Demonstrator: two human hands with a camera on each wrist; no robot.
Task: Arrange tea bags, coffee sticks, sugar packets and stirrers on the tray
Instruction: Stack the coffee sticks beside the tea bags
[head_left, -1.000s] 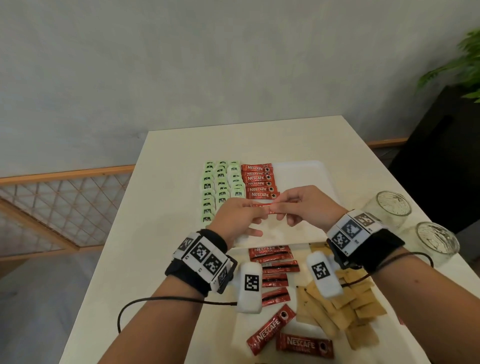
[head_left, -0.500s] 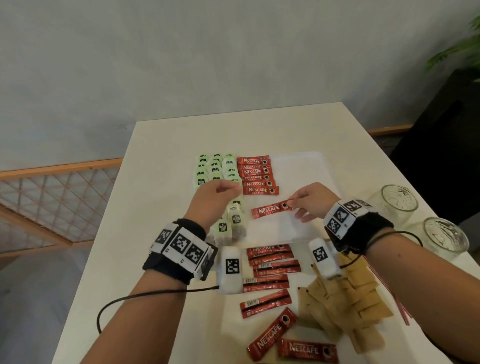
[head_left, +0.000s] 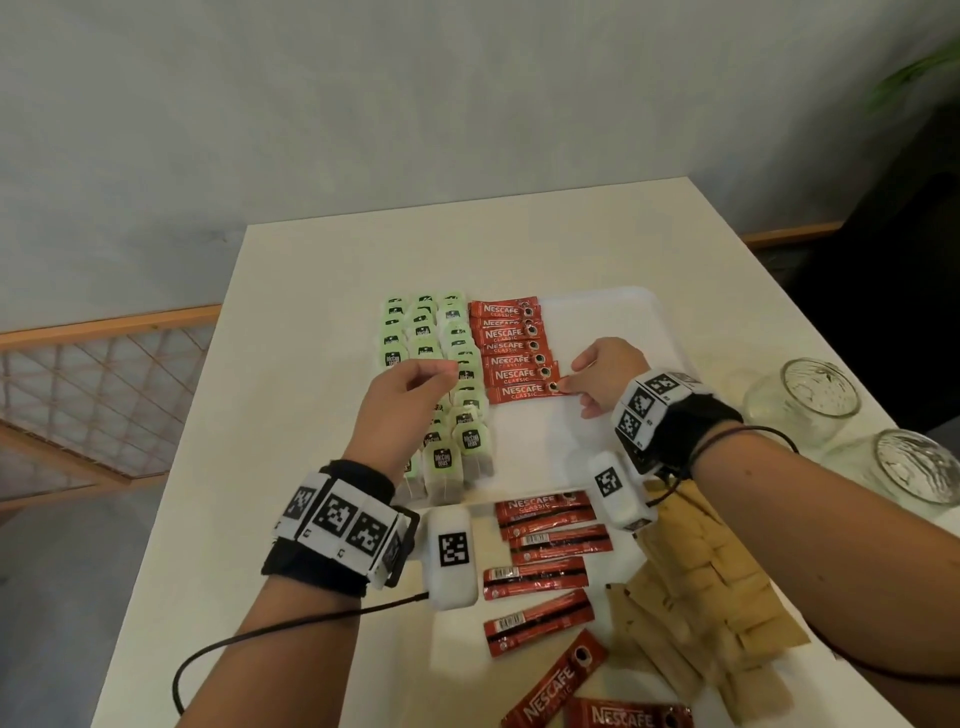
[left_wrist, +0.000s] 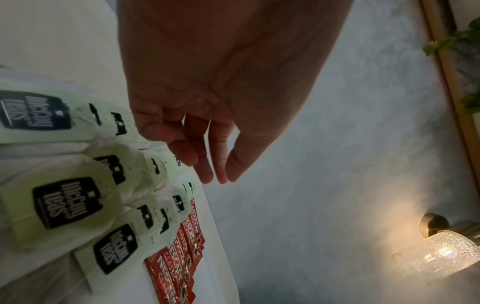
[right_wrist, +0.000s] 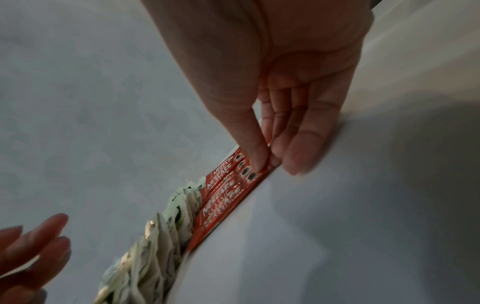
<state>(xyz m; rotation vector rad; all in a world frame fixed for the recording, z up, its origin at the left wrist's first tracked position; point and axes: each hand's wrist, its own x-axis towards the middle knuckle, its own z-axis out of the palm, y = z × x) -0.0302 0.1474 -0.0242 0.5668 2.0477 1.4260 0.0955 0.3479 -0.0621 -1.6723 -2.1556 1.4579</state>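
A white tray (head_left: 613, 322) holds rows of green tea bags (head_left: 423, 332) on its left and a column of red coffee sticks (head_left: 511, 345) beside them. My right hand (head_left: 566, 385) pinches the right end of the nearest coffee stick (head_left: 522, 392), which lies flat at the front of the column. The right wrist view shows thumb and finger of the right hand (right_wrist: 265, 162) closed on that stick (right_wrist: 226, 197). My left hand (head_left: 441, 371) hovers over the tea bags with loosely curled fingers (left_wrist: 205, 170) and holds nothing.
Loose coffee sticks (head_left: 545, 545) lie on the table in front of the tray. A heap of brown sugar packets (head_left: 711, 587) sits to their right. Two glass jars (head_left: 810, 395) (head_left: 919, 467) stand at the table's right edge. The tray's right half is bare.
Both hands held one coffee stick above the tray. The left hand let go and moved left over the tea bags; the right hand carried the stick back against the column.
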